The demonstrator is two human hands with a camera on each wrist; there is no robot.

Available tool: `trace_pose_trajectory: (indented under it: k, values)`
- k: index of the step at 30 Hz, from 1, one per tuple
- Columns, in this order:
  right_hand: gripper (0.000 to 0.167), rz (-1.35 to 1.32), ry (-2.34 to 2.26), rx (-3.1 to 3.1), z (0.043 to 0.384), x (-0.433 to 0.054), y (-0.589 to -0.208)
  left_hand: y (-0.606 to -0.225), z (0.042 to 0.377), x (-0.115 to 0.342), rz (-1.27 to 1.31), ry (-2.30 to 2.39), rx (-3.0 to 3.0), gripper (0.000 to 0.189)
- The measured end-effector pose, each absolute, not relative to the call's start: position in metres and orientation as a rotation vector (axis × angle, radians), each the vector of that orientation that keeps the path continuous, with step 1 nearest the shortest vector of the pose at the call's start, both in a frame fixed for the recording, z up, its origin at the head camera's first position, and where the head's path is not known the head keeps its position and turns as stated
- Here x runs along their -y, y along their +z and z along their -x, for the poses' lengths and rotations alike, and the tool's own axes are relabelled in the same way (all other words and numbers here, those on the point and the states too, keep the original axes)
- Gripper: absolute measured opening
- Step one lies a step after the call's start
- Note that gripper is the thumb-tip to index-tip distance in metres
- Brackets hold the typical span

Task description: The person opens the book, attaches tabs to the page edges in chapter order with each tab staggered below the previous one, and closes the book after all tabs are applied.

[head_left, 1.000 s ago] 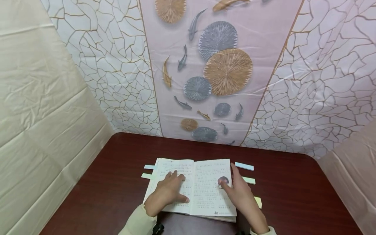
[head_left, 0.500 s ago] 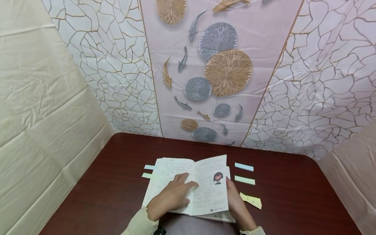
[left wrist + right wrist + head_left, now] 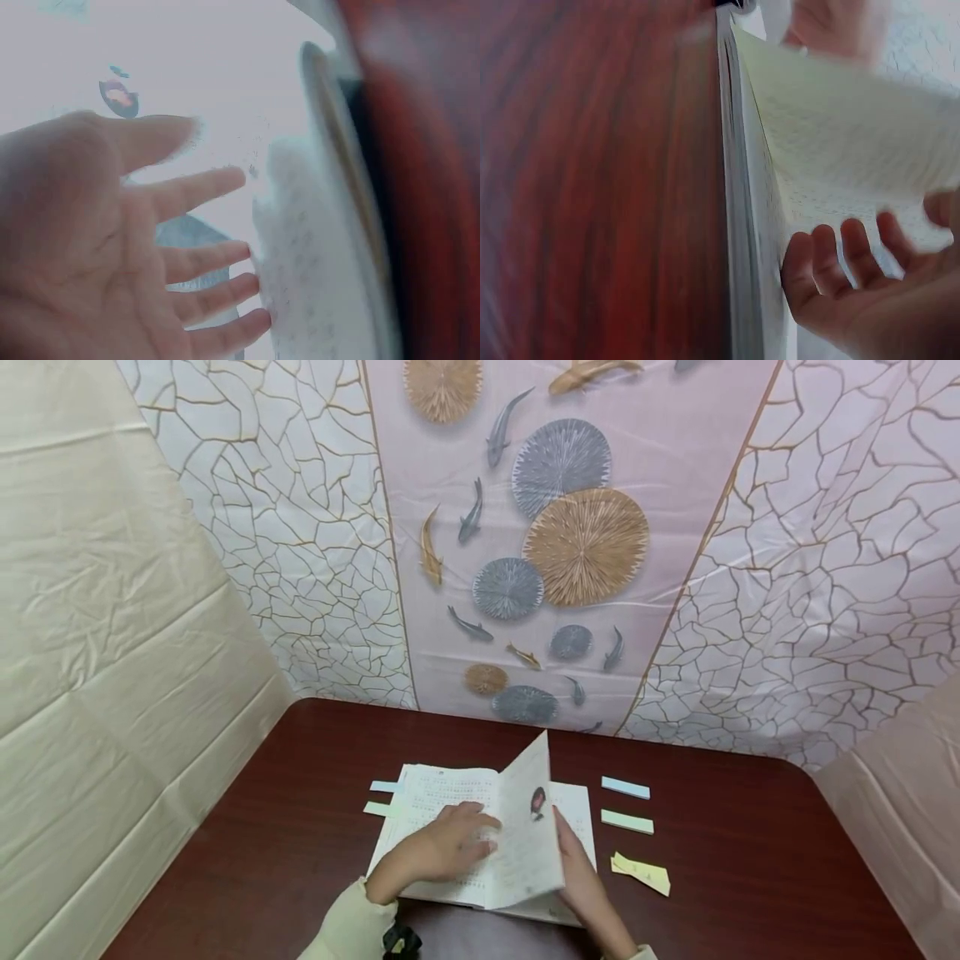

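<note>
A book [image 3: 457, 785] with printed text lies open on the dark red-brown table. One page [image 3: 521, 852], bearing a small round picture, stands lifted and leans toward the left. My left hand [image 3: 442, 847] is over the left page near the fold, its fingers spread and fairly straight in the left wrist view. Behind the lifted page's outer edge is my right hand [image 3: 585, 885], partly hidden by it. In the right wrist view that hand [image 3: 870, 285] has relaxed fingers beneath the blurred page [image 3: 855, 127]; whether the thumb touches it I cannot tell.
Blue [image 3: 626, 787], green [image 3: 627, 822] and yellow [image 3: 641, 872] sticky notes lie right of the book. A blue tab [image 3: 383, 786] and a green tab [image 3: 377, 808] stick out from its left edge. Patterned cloth [image 3: 517, 568] hangs behind the table.
The right page has risen from lying flat and swung leftward, with my right hand following behind it. My left hand has shifted slightly right toward the fold.
</note>
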State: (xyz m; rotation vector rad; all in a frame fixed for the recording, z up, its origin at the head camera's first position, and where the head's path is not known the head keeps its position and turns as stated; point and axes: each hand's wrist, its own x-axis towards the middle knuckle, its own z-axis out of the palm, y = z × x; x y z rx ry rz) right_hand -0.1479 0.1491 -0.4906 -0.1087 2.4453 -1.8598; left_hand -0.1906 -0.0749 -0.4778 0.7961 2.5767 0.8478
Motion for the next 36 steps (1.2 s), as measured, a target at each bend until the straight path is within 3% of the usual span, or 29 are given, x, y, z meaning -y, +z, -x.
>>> trace_pose_trajectory:
  k: [5,8,10,15,21,32,36]
  values:
    - [0.036,0.451,-1.467,-2.660,0.142,-0.138,-0.491,-0.473,0.210,0.097,-0.515,1.413,-2.378,0.067]
    - [0.043,0.590,-1.278,-2.670,0.137,-0.133,-0.490,-0.467,0.216,0.113,-0.328,1.619,-2.253,0.078]
    - [0.047,0.627,-1.166,-2.684,0.135,-0.131,-0.489,-0.464,0.218,0.123,-0.252,1.658,-2.232,0.073]
    - [0.050,0.651,-1.074,-2.692,0.133,-0.129,-0.488,-0.458,0.220,0.143,-0.301,1.500,-2.398,0.036]
    - [0.050,0.669,-1.077,-2.666,0.135,-0.129,-0.489,-0.459,0.219,0.155,-0.216,1.337,-2.505,0.023]
    - [0.051,0.729,-1.021,-2.681,0.135,-0.132,-0.491,-0.467,0.217,0.153,-0.090,0.974,-2.743,0.026]
    - [0.057,0.739,-0.968,-2.717,0.135,-0.130,-0.490,-0.459,0.214,0.143,-0.017,0.804,-2.923,0.057]
